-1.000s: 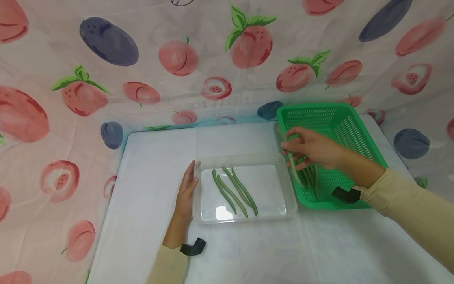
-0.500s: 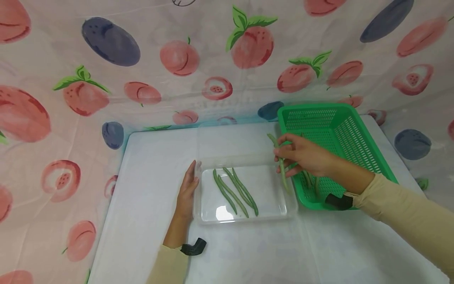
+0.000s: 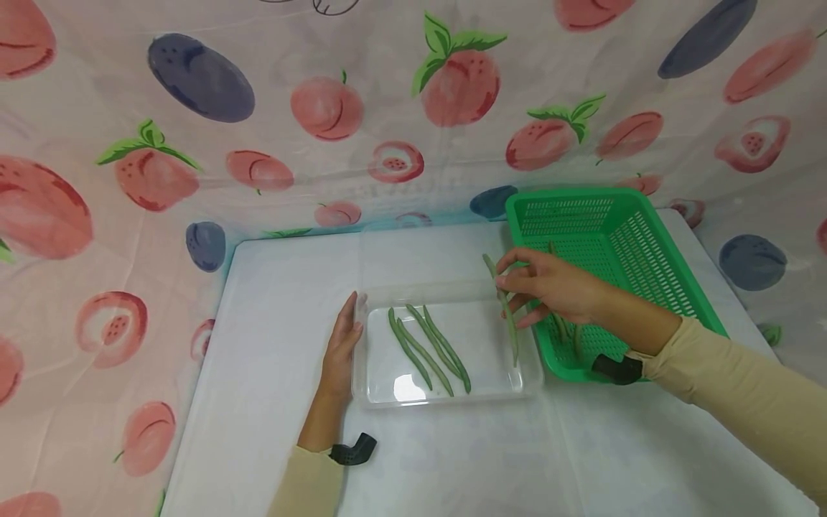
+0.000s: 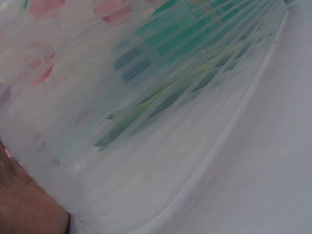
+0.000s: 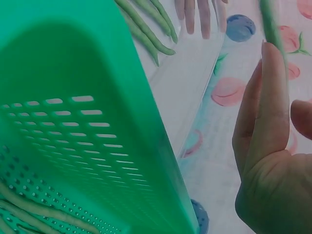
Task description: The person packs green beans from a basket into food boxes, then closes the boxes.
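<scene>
My right hand (image 3: 549, 286) pinches one long green bean (image 3: 509, 327) between thumb and fingers, over the right end of a clear plastic box (image 3: 446, 402). In the right wrist view the bean (image 5: 271, 24) rises past the fingertips. Several green beans (image 3: 429, 350) lie slanting on the box's floor. My left hand (image 3: 339, 348) rests along the box's left wall, fingers straight and thumb near the rim. The left wrist view looks through the box's ribbed wall (image 4: 161, 165) at the beans inside. A green basket (image 3: 672, 258) with more beans stands beside the box, partly hidden by my right arm.
A white-covered table (image 3: 271, 323) carries box and basket. Behind it hangs a peach-print cloth (image 3: 258, 122), close to the basket's back edge. The basket's raised left rim stands right against the box's right end.
My right hand has carried the bean leftward out of the basket, over the box's right end, then slightly lower. My left hand keeps its place on the box.
</scene>
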Demonstrator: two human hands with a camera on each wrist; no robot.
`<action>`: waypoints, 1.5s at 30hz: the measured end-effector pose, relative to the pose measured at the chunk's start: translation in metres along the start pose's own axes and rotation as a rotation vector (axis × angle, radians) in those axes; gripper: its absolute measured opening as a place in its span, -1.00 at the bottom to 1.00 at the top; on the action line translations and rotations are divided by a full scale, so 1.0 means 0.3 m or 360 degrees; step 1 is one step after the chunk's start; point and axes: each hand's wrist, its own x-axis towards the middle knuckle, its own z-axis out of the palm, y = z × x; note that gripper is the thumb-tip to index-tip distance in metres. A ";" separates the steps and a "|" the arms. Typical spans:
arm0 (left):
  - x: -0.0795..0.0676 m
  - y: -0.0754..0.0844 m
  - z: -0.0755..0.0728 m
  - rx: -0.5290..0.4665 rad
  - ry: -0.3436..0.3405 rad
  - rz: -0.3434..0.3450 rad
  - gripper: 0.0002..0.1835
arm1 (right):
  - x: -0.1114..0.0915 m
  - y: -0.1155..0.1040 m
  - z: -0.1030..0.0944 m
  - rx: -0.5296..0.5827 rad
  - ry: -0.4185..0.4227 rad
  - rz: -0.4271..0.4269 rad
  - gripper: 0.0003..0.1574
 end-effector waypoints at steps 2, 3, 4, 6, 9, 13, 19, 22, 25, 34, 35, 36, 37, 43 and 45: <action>-0.001 0.003 0.002 0.0005 0.0000 0.0000 -0.39 | -0.001 0.003 -0.001 -0.0022 -0.0020 0.0003 -0.53; -0.002 0.004 0.002 0.0009 -0.0002 0.0002 -0.39 | -0.002 0.004 -0.001 -0.0030 -0.0030 0.0005 -0.55; -0.003 0.006 0.002 0.0014 -0.0001 0.0003 -0.39 | -0.002 0.006 -0.001 -0.0032 -0.0035 0.0008 -0.58; -0.005 0.009 0.004 0.0022 0.0002 0.0003 -0.39 | -0.004 0.008 -0.002 -0.0042 -0.0040 0.0010 -0.61; -0.004 0.008 0.003 0.0021 -0.0002 0.0000 -0.39 | -0.006 0.011 -0.008 -0.0044 -0.0030 0.0006 -0.62; -0.003 0.006 0.002 0.0005 -0.0008 -0.0003 -0.39 | -0.016 0.010 -0.027 -0.0040 0.0007 -0.0013 -0.60; -0.003 0.005 0.002 -0.0031 -0.0017 0.0001 -0.39 | -0.044 0.012 -0.099 -0.0009 0.0098 -0.0070 -0.57; -0.004 0.005 0.002 -0.0034 -0.0016 -0.0001 -0.38 | -0.056 0.023 -0.156 -0.0010 0.0162 -0.0082 -0.57; -0.004 0.005 0.002 -0.0021 -0.0008 -0.0003 -0.38 | -0.057 0.046 -0.229 0.0020 0.0261 -0.0057 -0.64; -0.002 -0.004 -0.005 0.0031 0.0003 -0.0018 -0.39 | -0.052 0.160 -0.428 -0.0023 0.0364 0.0081 -0.47; -0.003 -0.004 -0.006 0.0034 0.0004 -0.0018 -0.39 | -0.050 0.171 -0.440 -0.0033 0.0370 0.0097 -0.41; -0.003 -0.005 -0.006 0.0033 0.0001 -0.0016 -0.39 | -0.049 0.183 -0.451 -0.0048 0.0373 0.0114 -0.36; -0.004 -0.005 -0.007 0.0032 -0.0001 -0.0012 -0.39 | -0.047 0.194 -0.461 -0.0067 0.0378 0.0126 -0.31; -0.005 -0.005 -0.009 0.0046 -0.0004 -0.0006 -0.41 | -0.027 0.265 -0.503 -0.0096 0.0394 0.0190 -0.20; -0.005 -0.005 -0.009 0.0050 -0.0006 -0.0004 -0.41 | -0.018 0.291 -0.512 -0.0094 0.0391 0.0217 -0.22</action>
